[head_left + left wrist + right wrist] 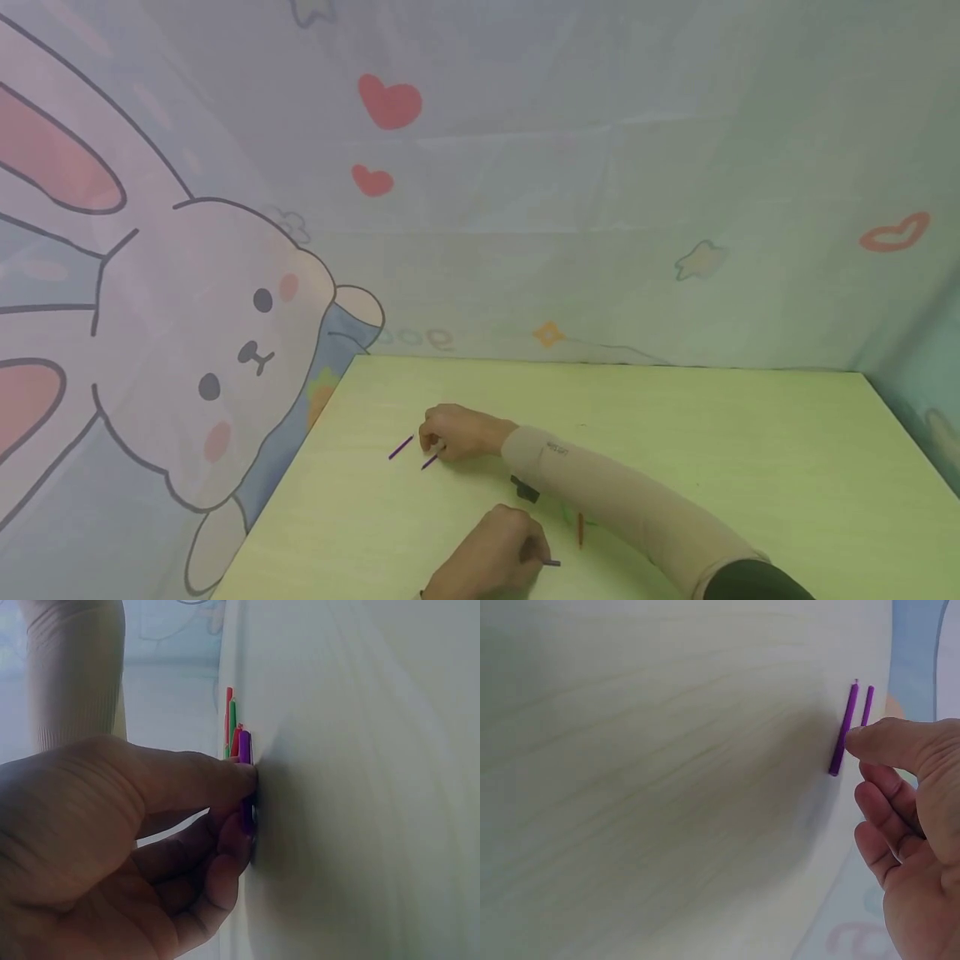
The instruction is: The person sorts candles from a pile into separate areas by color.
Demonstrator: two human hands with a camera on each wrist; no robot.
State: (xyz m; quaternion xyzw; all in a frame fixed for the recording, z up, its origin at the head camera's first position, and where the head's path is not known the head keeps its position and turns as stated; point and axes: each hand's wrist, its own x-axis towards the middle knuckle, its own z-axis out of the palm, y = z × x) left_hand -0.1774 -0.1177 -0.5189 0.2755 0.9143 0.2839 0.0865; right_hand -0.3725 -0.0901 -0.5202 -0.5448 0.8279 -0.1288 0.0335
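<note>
In the head view my right hand (pixel 457 433) is at the far left of the table, reaching across in front of me. Its thumb and fingers pinch a thin purple stick (pixel 838 754) with a narrow tip; the index finger is mostly hidden behind the thumb. A second purple stick (pixel 401 447) lies beside it, roughly parallel. Nearer to me, my left hand (pixel 491 550) pinches another purple stick (pixel 245 742) between thumb and fingers, close over the table. One end of that stick (pixel 552 563) pokes out to the right of the fingers.
An orange-red stick (pixel 580 530) lies right of my left hand, with green sticks (pixel 567 513) partly behind my right sleeve (pixel 622 492). A small dark object (pixel 525 489) shows under that sleeve. Behind the pale table (pixel 750 433) hangs a cloth printed with a rabbit (pixel 217 333).
</note>
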